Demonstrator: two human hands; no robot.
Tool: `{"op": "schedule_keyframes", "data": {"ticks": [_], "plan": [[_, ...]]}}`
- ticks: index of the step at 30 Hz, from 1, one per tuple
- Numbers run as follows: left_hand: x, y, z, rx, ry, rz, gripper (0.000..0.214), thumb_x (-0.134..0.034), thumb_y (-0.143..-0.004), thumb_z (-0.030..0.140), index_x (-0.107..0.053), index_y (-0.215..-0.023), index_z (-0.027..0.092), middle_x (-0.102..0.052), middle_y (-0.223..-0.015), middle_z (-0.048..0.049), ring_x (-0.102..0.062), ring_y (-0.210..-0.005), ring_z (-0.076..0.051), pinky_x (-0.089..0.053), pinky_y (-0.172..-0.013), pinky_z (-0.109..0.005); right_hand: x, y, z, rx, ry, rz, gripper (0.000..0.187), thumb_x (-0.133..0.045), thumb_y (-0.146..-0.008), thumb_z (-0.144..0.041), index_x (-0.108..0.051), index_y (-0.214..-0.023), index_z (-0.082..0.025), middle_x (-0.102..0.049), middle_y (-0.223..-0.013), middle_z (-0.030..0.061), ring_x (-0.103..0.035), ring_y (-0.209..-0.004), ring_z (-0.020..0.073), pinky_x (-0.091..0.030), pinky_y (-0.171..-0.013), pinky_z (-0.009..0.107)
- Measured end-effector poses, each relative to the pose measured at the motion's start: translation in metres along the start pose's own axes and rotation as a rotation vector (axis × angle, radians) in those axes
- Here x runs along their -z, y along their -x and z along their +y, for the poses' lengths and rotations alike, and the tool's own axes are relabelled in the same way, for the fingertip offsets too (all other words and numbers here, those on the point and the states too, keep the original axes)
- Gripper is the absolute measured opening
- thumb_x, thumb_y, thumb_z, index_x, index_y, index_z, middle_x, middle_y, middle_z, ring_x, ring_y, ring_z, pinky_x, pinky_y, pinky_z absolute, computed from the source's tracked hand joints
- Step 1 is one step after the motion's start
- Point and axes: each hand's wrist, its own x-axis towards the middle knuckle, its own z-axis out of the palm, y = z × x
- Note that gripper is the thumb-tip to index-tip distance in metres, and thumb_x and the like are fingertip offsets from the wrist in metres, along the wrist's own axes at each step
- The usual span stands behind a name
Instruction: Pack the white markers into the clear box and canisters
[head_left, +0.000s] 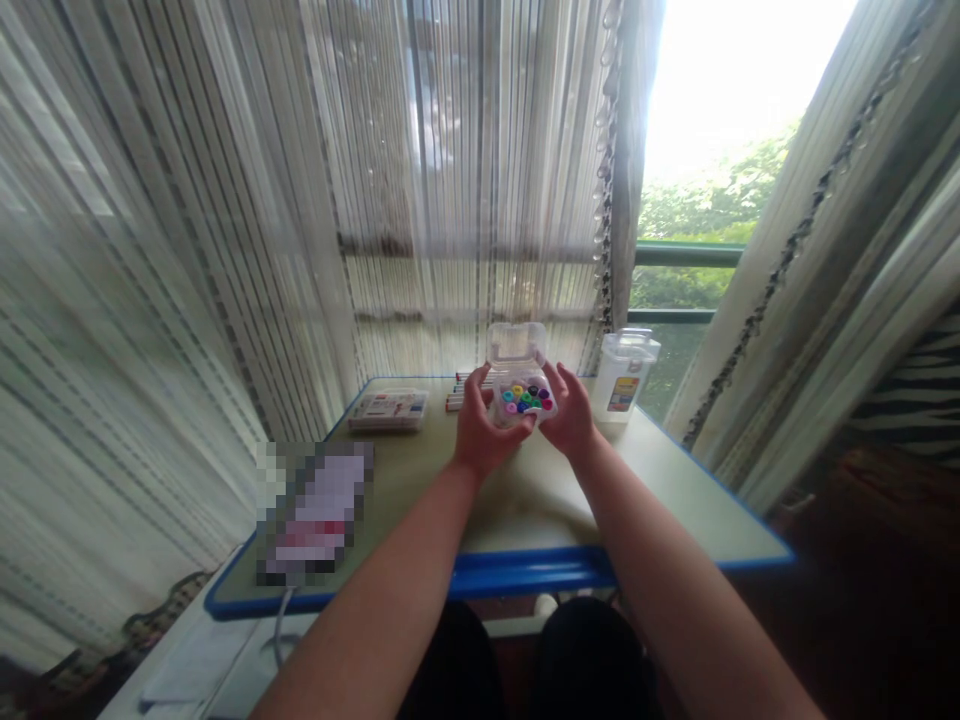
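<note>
Both of my hands hold a small clear plastic box (521, 385) above the middle of the blue-edged table (525, 572). Its lid stands open, tilted back. Inside, several marker caps in different colours point up at me. My left hand (480, 425) wraps the box's left side with the thumb up against it. My right hand (570, 412) cups the right side, fingers curled round the wall.
A flat clear case (390, 409) lies at the table's back left, with several markers (465, 392) lying behind the held box. A clear lidded container (626, 375) stands at the back right. A blurred-out flat object (315, 512) rests near the left front. Curtains surround the table.
</note>
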Motion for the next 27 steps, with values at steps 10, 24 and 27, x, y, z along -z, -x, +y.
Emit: {"op": "schedule_keyframes", "data": {"ticks": [10, 24, 27], "plan": [[0.004, 0.000, 0.005, -0.042, -0.047, -0.065, 0.073, -0.071, -0.060, 0.029, -0.033, -0.122, 0.020, -0.057, -0.112, -0.0109, -0.063, -0.088, -0.020, -0.054, -0.074, -0.033, 0.002, -0.005, -0.010, -0.254, -0.493, -0.009, 0.051, -0.059, -0.074, -0.054, -0.050, -0.116, -0.027, -0.060, -0.120, 0.0106, -0.051, -0.119, 0.0264, -0.043, -0.096, 0.048], [0.007, 0.001, -0.001, -0.126, -0.044, -0.257, 0.061, -0.060, -0.075, 0.041, -0.034, -0.125, 0.017, -0.057, -0.114, -0.0123, -0.057, -0.102, -0.026, -0.047, -0.089, -0.043, 0.002, -0.013, -0.032, -0.702, -1.186, 0.039, 0.029, -0.061, -0.074, -0.032, -0.059, -0.102, -0.027, -0.069, -0.086, -0.0048, -0.064, -0.080, 0.0158, -0.050, -0.073, 0.030], [0.006, 0.002, 0.000, -0.121, -0.079, -0.241, 0.059, -0.058, -0.076, 0.038, -0.034, -0.125, 0.017, -0.056, -0.113, -0.0123, -0.057, -0.102, -0.026, -0.047, -0.089, -0.042, 0.003, -0.014, -0.034, -0.718, -1.200, 0.053, 0.027, -0.059, -0.074, -0.031, -0.060, -0.100, -0.026, -0.069, -0.083, -0.0047, -0.064, -0.080, 0.0160, -0.050, -0.072, 0.029]]}}
